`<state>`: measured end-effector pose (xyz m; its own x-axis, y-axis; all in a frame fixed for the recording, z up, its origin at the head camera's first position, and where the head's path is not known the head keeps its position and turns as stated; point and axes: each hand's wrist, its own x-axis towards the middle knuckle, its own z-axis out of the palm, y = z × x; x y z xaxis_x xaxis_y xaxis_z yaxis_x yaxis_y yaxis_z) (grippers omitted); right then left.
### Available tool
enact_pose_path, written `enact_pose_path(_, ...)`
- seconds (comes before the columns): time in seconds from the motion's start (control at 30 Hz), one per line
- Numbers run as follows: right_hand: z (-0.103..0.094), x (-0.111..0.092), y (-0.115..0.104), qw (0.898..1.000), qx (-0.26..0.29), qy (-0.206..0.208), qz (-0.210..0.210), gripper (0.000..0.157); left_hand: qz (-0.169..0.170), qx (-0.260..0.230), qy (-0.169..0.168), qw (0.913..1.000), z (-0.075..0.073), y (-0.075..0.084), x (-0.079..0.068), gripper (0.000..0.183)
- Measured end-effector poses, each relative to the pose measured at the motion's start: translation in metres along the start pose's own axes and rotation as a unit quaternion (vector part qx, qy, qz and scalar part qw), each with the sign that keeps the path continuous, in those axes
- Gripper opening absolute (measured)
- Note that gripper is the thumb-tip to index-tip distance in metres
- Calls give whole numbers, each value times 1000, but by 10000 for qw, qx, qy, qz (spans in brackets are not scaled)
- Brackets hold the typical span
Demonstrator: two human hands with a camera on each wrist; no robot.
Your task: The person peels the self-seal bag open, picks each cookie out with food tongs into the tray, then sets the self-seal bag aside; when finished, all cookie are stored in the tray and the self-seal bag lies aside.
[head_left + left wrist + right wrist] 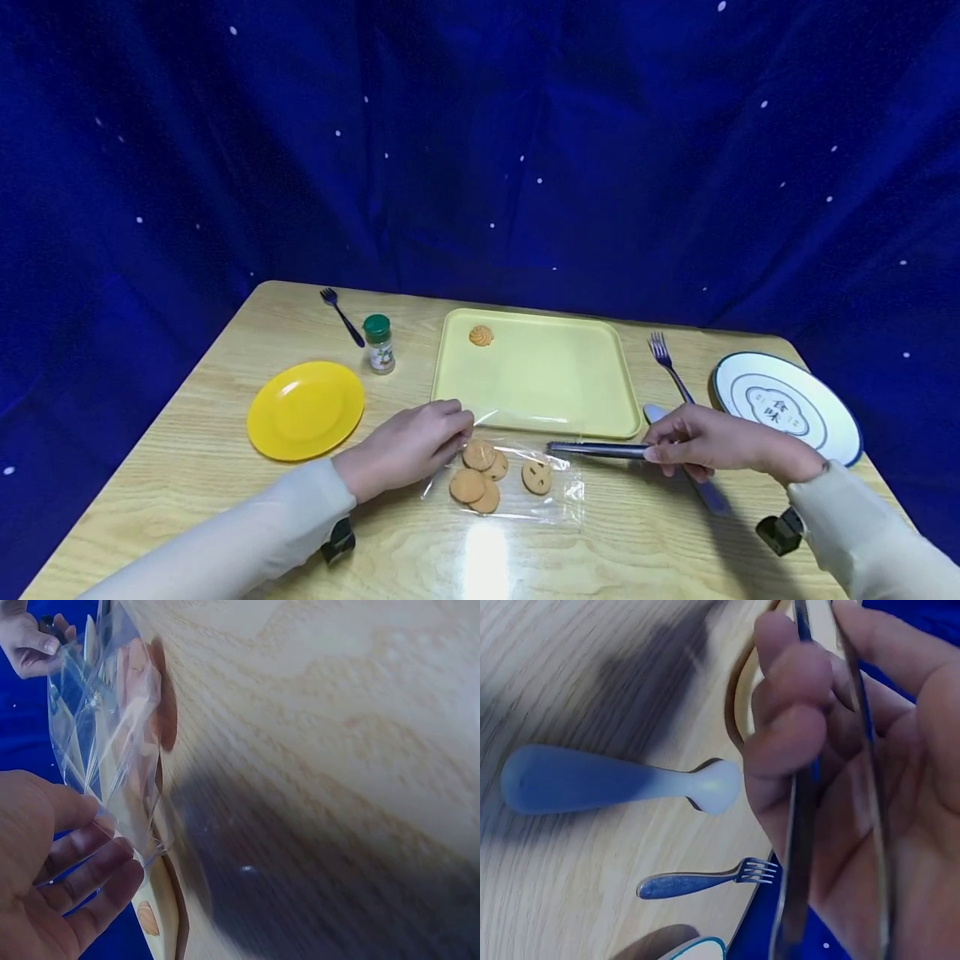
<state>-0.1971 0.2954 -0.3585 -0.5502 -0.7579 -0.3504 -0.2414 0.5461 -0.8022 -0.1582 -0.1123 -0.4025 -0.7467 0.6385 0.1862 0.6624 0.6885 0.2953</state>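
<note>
A clear plastic bag (pixel 517 507) lies on the table with several round cookies (pixel 468 486) inside, one of them (pixel 536 477) apart from the cluster and bearing cut-out marks. My left hand (pixel 408 450) pinches the bag's left, upper edge between thumb and fingers; the left wrist view shows the film (pixel 112 772) raised there. In my right hand (pixel 708 442) are metal tongs (pixel 596 450), gripped between thumb and fingers. Their tips point left, close over the bag's upper right part. The right wrist view shows the two tong arms (pixel 799 862) spread apart.
Behind the bag is a pale yellow tray (pixel 555 375) with one swirled cookie (pixel 481 336). Left stand a yellow plate (pixel 306 410), a green-capped shaker (pixel 380 343) and a dark fork (pixel 342 317). Right are another fork (pixel 671 367), a spoon (pixel 607 780) and a white plate (pixel 813 392).
</note>
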Motion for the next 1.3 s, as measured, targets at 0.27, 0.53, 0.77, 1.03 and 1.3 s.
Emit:
enact_pose_path(0.27,4,-7,-3,9973,405,-481,373,31,-26,67,-69,10000,0,1,1,7)
enact_pose_path(0.53,13,11,-9,9981,231,-425,381,33,19,85,-20,10000,0,1,0,7)
enact_pose_path(0.77,18,25,-12,9983,220,-476,270,33,5,78,-50,10000,0,3,-2,6)
enact_pose_path(1.03,20,31,-12,9979,336,-558,-33,32,-27,130,-63,9999,1,3,-1,6)
enact_pose_path(1.3,10,14,-8,9983,230,-267,-468,26,-22,158,-54,9999,3,3,-1,6)
